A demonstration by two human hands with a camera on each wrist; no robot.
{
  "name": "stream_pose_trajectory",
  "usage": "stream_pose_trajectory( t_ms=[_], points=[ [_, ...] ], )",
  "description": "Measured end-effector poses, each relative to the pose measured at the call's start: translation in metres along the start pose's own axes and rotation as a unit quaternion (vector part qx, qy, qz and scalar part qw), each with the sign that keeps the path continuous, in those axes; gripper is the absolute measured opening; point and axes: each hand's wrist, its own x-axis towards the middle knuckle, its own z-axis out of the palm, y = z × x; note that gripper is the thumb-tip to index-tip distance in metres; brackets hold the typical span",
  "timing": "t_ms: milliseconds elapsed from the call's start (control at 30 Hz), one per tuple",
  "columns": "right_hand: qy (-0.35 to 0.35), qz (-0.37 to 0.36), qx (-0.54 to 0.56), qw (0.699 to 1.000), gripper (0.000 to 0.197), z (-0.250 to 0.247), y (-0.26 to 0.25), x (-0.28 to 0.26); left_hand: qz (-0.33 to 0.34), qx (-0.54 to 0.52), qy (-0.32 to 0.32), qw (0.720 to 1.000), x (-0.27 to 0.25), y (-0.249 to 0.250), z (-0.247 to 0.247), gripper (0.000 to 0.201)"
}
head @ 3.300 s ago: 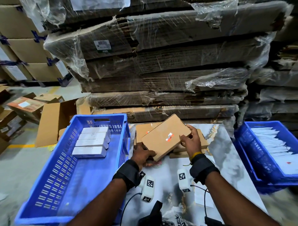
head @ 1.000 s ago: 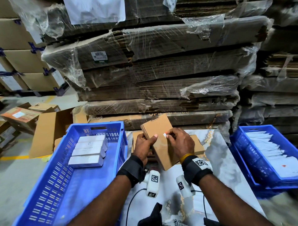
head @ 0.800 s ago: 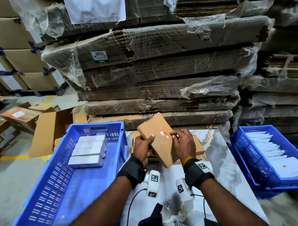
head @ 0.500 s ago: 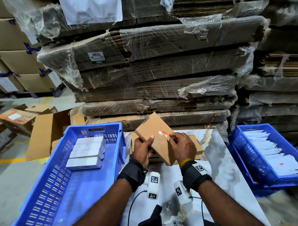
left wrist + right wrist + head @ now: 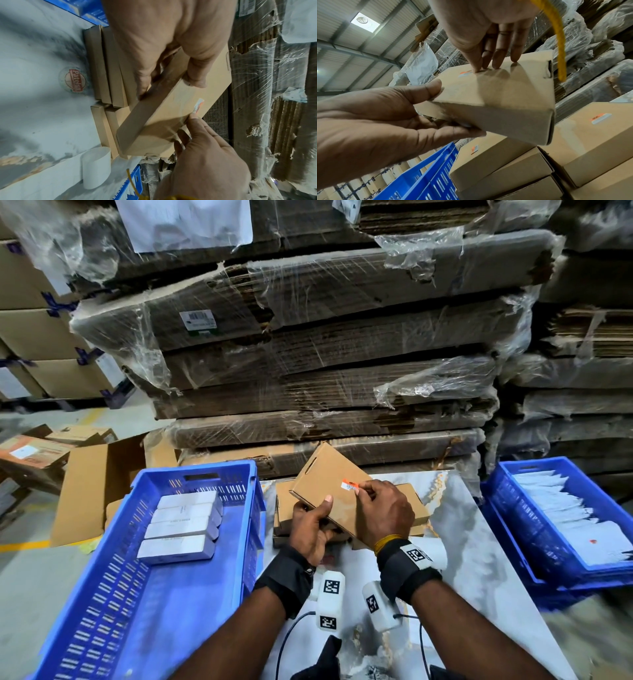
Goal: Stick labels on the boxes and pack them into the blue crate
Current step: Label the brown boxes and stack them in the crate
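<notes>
- On my far left, the blue crate (image 5: 144,577) sits beside the table (image 5: 479,577). I count four white boxes (image 5: 181,525) packed in a row at its far end, and the near part of its floor is bare blue. So I judge packing well begun, with plenty of room left.
- Moving right, my left hand (image 5: 313,530) curls around the near corner of a brown cardboard box (image 5: 329,487), thumb on top and fingers underneath, holding it tilted above the table.
- On that box's top face is an orange-and-white label (image 5: 351,483). My right hand (image 5: 385,513) lies on the face with fingers nearly straight, fingertips (image 5: 481,67) pressing at the label's edge. I read this as the smoothing-down stage, so this box is labelled but not yet packed.
- Beneath it, a stack of brown boxes (image 5: 505,162) waits on the table. In the right wrist view two of them already carry orange labels; I cannot tell about the others. All of these remain to go into the crate.
- On the far right, a second blue crate (image 5: 555,542) holds white sheets, possibly label stock.
</notes>
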Motion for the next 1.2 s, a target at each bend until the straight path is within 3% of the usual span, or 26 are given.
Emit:
stream_pose_trajectory(
  t_ms=[1200],
  points=[
    [-0.035,0.042,0.020,0.998,0.006,-0.003,0.002,0.004,0.006,-0.019,0.040,0.999,-0.011,-0.010,0.005,0.044]
  ],
)
